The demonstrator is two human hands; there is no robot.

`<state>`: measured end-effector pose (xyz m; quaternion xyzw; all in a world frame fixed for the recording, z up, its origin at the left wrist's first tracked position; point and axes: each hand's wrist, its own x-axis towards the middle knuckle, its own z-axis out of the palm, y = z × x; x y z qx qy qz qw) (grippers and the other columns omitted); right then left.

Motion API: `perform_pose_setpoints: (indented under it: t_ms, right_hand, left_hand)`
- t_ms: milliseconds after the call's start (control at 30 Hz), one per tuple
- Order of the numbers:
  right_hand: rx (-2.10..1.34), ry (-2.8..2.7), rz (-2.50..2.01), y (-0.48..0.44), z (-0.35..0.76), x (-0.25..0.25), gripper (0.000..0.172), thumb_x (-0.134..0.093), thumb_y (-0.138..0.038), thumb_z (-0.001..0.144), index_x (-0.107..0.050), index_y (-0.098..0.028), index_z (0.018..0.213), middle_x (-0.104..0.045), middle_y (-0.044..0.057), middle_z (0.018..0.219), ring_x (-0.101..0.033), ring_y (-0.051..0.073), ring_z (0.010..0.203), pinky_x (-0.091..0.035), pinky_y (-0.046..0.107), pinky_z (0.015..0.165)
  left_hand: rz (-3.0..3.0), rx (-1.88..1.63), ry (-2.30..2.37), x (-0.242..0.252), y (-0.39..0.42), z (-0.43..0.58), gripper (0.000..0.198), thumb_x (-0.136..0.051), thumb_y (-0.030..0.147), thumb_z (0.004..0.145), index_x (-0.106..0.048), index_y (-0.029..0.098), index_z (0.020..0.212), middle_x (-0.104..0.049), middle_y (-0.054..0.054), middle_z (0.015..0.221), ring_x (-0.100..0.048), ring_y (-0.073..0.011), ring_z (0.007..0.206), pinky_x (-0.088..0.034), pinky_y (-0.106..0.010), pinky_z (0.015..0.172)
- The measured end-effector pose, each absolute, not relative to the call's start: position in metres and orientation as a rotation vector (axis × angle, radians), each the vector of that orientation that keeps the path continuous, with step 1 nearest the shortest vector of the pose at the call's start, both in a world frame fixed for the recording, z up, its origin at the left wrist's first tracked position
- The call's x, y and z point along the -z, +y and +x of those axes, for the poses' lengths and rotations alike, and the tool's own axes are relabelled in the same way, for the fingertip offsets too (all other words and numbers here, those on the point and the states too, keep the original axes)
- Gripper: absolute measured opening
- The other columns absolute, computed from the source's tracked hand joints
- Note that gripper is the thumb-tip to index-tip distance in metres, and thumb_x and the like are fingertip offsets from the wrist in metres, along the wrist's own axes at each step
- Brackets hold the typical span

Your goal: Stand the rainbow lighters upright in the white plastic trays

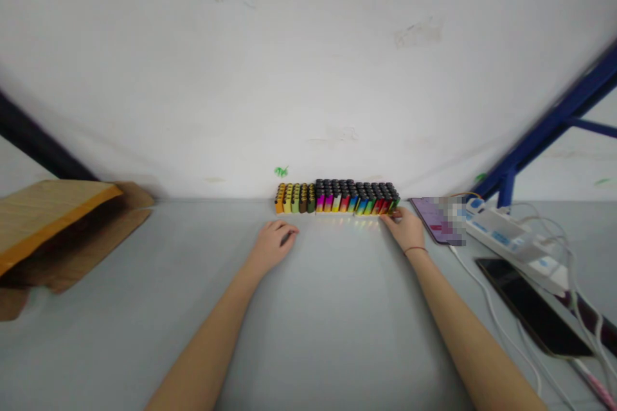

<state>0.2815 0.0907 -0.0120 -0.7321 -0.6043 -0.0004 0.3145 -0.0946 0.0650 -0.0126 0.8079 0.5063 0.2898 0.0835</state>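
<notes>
Several lighters stand upright in tight rows against the wall, in three adjoining blocks. The left block of lighters (295, 199) runs from orange and yellow to dark green and brown. The middle block of lighters (336, 196) and the right block of lighters (377, 198) have black tops and bright multicoloured bodies. My right hand (405, 228) has its thumb and fingers closed at the right block's front right corner, touching it. My left hand (274, 245) rests on the table in front of the left block, fingers curled round something small and dark that I cannot make out.
An opened brown cardboard box (96, 241) lies at the left. To the right are a purple-screened phone (434, 221), a white power strip (518, 244), a dark phone (533, 305) and loose white cables (486, 295). A blue metal frame (540, 119) rises beyond them.
</notes>
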Motion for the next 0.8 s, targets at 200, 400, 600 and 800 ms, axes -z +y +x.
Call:
perform_pose_setpoints:
  t_ms: [200, 400, 600, 800]
  right_hand:
    - [-0.024, -1.558, -1.953, 0.099, 0.277, 0.007, 0.035, -0.062, -0.044, 0.082, -0.064, -0.016, 0.103, -0.073, 0.014, 0.092, -0.069, 0.031, 0.085, -0.053, 0.040, 0.076]
    - [0.004, -1.615, -1.846, 0.062, 0.233, 0.013, 0.053, -0.054, -0.038, 0.088, -0.047, -0.009, 0.131, -0.058, 0.023, 0.122, -0.057, 0.035, 0.114, -0.047, 0.049, 0.097]
    - [-0.111, -2.433, -1.426, 0.035, 0.181, 0.006, 0.060, -0.045, -0.052, 0.096, -0.046, -0.018, 0.146, -0.041, 0.015, 0.156, -0.032, 0.035, 0.145, -0.027, 0.058, 0.116]
    - [-0.210, -2.480, -1.480, 0.040, 0.180, -0.003, 0.063, -0.043, -0.053, 0.098, -0.042, -0.018, 0.150, -0.037, 0.012, 0.158, -0.031, 0.032, 0.147, -0.023, 0.057, 0.118]
  left_hand:
    - [2.404, -0.840, 1.531, 0.012, 0.065, -0.096, 0.024, -0.050, 0.025, 0.091, -0.073, 0.021, 0.096, -0.069, -0.007, 0.094, -0.061, -0.0228, 0.092, -0.048, -0.043, 0.093]
    - [2.507, -0.777, 1.579, 0.007, 0.049, -0.078, 0.032, -0.055, 0.035, 0.091, -0.068, 0.023, 0.118, -0.065, -0.010, 0.120, -0.056, -0.0269, 0.115, -0.044, -0.046, 0.101]
    - [2.597, -0.623, 1.563, 0.008, 0.038, -0.056, 0.046, -0.051, 0.051, 0.093, -0.060, 0.030, 0.133, -0.052, -0.011, 0.148, -0.045, -0.0301, 0.138, -0.031, -0.054, 0.114]
    - [2.580, -0.512, 1.583, 0.008, 0.040, -0.058, 0.048, -0.048, 0.052, 0.094, -0.058, 0.031, 0.137, -0.047, -0.010, 0.153, -0.041, -0.0296, 0.142, -0.029, -0.054, 0.116]
